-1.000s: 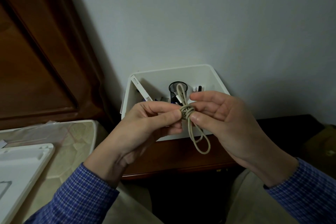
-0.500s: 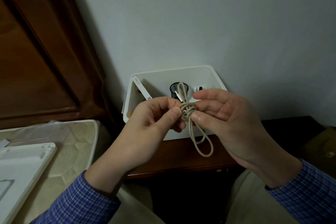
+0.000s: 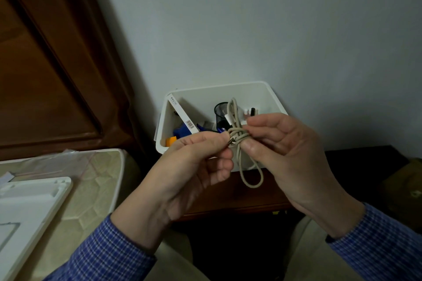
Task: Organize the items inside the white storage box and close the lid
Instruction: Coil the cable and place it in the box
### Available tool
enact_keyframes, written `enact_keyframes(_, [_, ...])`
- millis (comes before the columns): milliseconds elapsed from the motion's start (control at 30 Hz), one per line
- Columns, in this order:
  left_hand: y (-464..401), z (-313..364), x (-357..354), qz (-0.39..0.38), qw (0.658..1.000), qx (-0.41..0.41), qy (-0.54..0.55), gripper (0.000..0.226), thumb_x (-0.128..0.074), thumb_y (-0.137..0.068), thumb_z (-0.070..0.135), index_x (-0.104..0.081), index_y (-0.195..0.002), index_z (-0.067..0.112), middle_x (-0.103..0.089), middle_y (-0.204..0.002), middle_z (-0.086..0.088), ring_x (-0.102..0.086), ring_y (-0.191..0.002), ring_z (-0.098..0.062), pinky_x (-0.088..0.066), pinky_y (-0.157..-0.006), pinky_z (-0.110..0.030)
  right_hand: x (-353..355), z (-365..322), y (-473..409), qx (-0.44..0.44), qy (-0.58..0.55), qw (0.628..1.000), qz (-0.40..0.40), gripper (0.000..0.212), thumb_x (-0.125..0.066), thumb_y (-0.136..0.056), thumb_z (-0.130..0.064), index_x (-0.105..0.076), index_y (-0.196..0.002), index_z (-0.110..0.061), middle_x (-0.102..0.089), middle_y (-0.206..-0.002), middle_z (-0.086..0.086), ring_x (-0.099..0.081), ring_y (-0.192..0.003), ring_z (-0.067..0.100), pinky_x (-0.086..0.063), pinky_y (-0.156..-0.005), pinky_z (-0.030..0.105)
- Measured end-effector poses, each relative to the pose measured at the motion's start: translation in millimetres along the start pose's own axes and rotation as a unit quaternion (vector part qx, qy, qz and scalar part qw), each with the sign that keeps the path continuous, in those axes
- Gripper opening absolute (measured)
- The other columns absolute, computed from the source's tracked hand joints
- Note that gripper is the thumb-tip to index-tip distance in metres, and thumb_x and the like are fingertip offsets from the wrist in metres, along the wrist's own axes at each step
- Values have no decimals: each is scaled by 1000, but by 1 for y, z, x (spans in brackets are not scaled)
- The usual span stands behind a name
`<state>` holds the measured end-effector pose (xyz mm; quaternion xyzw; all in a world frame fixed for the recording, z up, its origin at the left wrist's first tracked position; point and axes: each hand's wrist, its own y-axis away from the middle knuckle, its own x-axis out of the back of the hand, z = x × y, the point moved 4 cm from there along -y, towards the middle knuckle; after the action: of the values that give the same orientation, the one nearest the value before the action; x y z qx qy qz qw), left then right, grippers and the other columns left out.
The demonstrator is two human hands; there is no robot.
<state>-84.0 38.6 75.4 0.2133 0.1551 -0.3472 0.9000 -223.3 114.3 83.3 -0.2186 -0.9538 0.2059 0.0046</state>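
Both hands pinch a coiled beige cable (image 3: 238,137) in front of the white storage box (image 3: 219,94).
Left hand (image 3: 194,166) grips its plug end at 9 o'clock, right hand (image 3: 280,148) the wrapped middle; the hands hide the box's near wall, its contents dim.

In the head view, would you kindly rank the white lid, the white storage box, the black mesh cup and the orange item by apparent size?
1. white lid, though cropped and nearer the camera
2. white storage box
3. black mesh cup
4. orange item, partly hidden
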Motion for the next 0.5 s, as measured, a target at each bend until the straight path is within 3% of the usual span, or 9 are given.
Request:
enact_keyframes(167, [-2, 0, 4, 1, 1000, -6, 6, 31, -80, -65, 24, -77, -91, 6, -73, -85, -11, -67, -68, -15, -57, -66, -25, 1, 3, 2, 6, 37, 999, 14, 36, -84, -67, -25, -74, -100, -37, -78, -96, -12, -75, -89, 8, -56, -78, 15])
enact_keyframes(267, [1, 7, 6, 76, 982, -111, -133, 26, -82, -64, 30, -80, -81, 10, -75, -81, -11, -69, -73, -16, -55, -69, -25, 3, 9, 2, 0, 83, 996, 31, 41, -89, -69, -9, -70, -97, -34, -78, -93, -12, -75, -88, 6, -58, -82, 19])
enact_keyframes(367, [6, 13, 1, 111, 933, -247, -238, 2, -81, -77, 11, -79, -77, 9, -75, -71, -5, -69, -69, -9, -53, -67, -19, 5, 10, 3, 6, 110, 993, 39, 43, -86, -72, -3, -66, -98, -32, -77, -93, -14, -74, -88, 4, -56, -80, 15])
enact_keyframes(500, [6, 14, 0, 97, 926, -252, -262, 7, -73, -87, 8, -79, -88, 9, -76, -76, -8, -71, -72, -15, -59, -73, -26, 3, 9, 2, -22, 79, 996, 27, 40, -85, -75, -5, -66, -99, -30, -78, -95, -10, -75, -89, 6, -57, -76, 16])
